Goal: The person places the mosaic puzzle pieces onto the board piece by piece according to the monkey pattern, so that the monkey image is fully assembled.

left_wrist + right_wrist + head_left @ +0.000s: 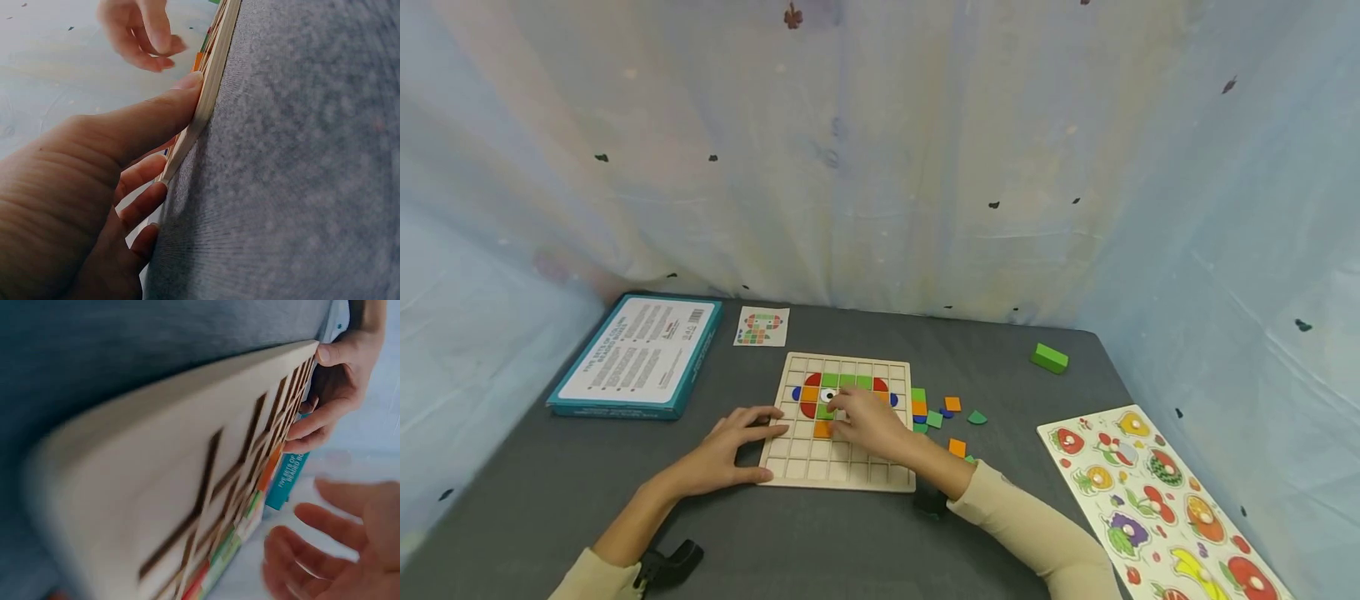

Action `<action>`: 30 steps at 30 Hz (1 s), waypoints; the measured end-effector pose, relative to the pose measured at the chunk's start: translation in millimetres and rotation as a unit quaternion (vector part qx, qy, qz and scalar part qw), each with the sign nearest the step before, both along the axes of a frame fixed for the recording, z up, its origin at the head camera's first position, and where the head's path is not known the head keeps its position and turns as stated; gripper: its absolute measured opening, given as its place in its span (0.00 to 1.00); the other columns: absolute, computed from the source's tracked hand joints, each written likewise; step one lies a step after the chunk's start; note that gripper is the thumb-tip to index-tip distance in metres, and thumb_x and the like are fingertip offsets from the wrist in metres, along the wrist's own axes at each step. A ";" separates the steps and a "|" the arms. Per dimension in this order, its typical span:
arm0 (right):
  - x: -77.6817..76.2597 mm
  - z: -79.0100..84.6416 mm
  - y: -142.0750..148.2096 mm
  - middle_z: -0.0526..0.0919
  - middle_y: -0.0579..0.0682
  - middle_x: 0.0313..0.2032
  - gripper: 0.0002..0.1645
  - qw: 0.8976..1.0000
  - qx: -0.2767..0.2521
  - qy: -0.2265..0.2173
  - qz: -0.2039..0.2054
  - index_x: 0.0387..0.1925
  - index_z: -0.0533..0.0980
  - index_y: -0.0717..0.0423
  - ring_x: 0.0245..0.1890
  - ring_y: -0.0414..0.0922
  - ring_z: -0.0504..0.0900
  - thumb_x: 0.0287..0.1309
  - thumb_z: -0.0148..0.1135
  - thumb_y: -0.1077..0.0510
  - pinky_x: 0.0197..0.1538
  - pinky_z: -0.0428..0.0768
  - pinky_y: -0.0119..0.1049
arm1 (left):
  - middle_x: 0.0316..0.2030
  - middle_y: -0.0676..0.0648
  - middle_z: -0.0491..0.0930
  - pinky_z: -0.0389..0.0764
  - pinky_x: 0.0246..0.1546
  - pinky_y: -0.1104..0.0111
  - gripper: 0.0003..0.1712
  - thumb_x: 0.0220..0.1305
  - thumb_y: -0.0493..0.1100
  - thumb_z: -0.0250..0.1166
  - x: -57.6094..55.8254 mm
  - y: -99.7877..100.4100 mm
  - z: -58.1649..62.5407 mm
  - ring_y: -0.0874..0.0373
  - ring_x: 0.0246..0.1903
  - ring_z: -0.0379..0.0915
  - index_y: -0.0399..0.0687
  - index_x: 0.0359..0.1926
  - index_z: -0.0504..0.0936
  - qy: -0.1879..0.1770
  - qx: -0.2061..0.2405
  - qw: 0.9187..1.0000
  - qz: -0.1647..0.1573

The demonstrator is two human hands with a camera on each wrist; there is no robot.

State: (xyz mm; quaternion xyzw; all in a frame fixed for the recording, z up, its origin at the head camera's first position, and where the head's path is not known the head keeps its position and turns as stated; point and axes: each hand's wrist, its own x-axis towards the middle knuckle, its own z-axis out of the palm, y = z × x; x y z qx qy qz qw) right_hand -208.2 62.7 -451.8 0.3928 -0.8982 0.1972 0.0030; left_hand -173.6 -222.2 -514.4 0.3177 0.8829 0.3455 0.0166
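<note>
A square wooden grid board (850,473) lies on the grey table, with several coloured tiles set in its cells. Among them are red quarter-round pieces (813,380), green squares (856,381), an orange square (822,429) and an eye tile (828,395). My left hand (730,446) touches the board's left edge, its thumb near the front corner and its fingers spread along the side. Over the middle of the board hovers my right hand (872,421), covering some cells. In the right wrist view its fingers (315,550) are loosely bent, with nothing visible between them.
Loose tiles (957,447) lie right of the board. A small pattern card (762,326) is behind it, and a teal box (640,354) sits at back left. A green block (1049,358) stands at back right, near a fruit puzzle board (1157,500).
</note>
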 end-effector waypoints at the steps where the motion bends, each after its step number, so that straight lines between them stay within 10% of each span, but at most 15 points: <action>1: 4.0 1.0 4.2 0.80 0.54 0.53 0.18 0.999 0.038 0.031 0.007 0.53 0.82 0.56 0.51 0.48 0.78 0.65 0.67 0.52 0.53 0.76 0.39 | 0.68 0.46 0.66 0.57 0.54 0.40 0.39 0.58 0.60 0.72 0.0 0.5 0.4 0.45 0.64 0.58 0.51 0.68 0.76 0.000 -0.001 1.000 -0.001; 4: 17.3 0.7 16.0 0.66 0.53 0.71 0.35 0.986 0.141 0.083 0.037 0.68 0.72 0.50 0.70 0.55 0.62 0.66 0.59 0.37 0.67 0.62 0.55 | 0.68 0.45 0.66 0.58 0.54 0.40 0.39 0.58 0.59 0.72 0.3 1.5 0.6 0.44 0.64 0.58 0.50 0.68 0.76 0.006 -0.001 1.000 -0.001; 9: 34.1 -7.1 26.1 0.48 0.47 0.78 0.45 0.973 0.219 0.030 0.061 0.78 0.54 0.46 0.77 0.56 0.39 0.69 0.43 0.28 0.70 0.45 0.65 | 0.68 0.45 0.66 0.58 0.54 0.40 0.39 0.58 0.59 0.73 0.4 1.5 -0.5 0.45 0.64 0.58 0.51 0.68 0.76 0.014 0.002 1.000 0.001; 16: 38.0 -11.8 25.6 0.50 0.47 0.78 0.45 0.975 0.215 0.024 0.055 0.78 0.55 0.46 0.77 0.56 0.41 0.70 0.39 0.27 0.70 0.46 0.64 | 0.68 0.45 0.66 0.58 0.54 0.40 0.39 0.58 0.59 0.72 0.9 1.5 0.2 0.45 0.64 0.59 0.51 0.68 0.76 0.009 -0.001 1.000 0.001; 22: 31.9 0.8 52.3 0.58 0.58 0.74 0.39 0.992 0.123 -0.010 0.017 0.73 0.64 0.54 0.75 0.60 0.50 0.69 0.56 0.39 0.68 0.47 0.68 | 0.68 0.46 0.66 0.58 0.54 0.42 0.38 0.58 0.59 0.72 2.4 1.1 0.9 0.47 0.63 0.58 0.52 0.68 0.76 0.009 0.001 1.000 0.003; 26: 26.4 9.7 92.1 0.77 0.58 0.54 0.24 0.997 0.056 0.009 -0.055 0.54 0.80 0.58 0.55 0.57 0.73 0.58 0.72 0.53 0.61 0.63 0.63 | 0.68 0.46 0.66 0.58 0.54 0.42 0.38 0.59 0.60 0.71 2.0 1.5 2.5 0.46 0.63 0.59 0.53 0.68 0.76 0.001 -0.003 1.000 0.003; 30: 27.8 8.1 128.6 0.77 0.49 0.36 0.17 0.989 0.057 -0.015 -0.136 0.40 0.83 0.56 0.36 0.47 0.73 0.47 0.79 0.58 0.45 0.68 0.52 | 0.68 0.46 0.65 0.58 0.54 0.42 0.39 0.59 0.61 0.71 1.1 1.2 3.9 0.45 0.64 0.58 0.52 0.68 0.75 -0.008 -0.007 1.000 0.002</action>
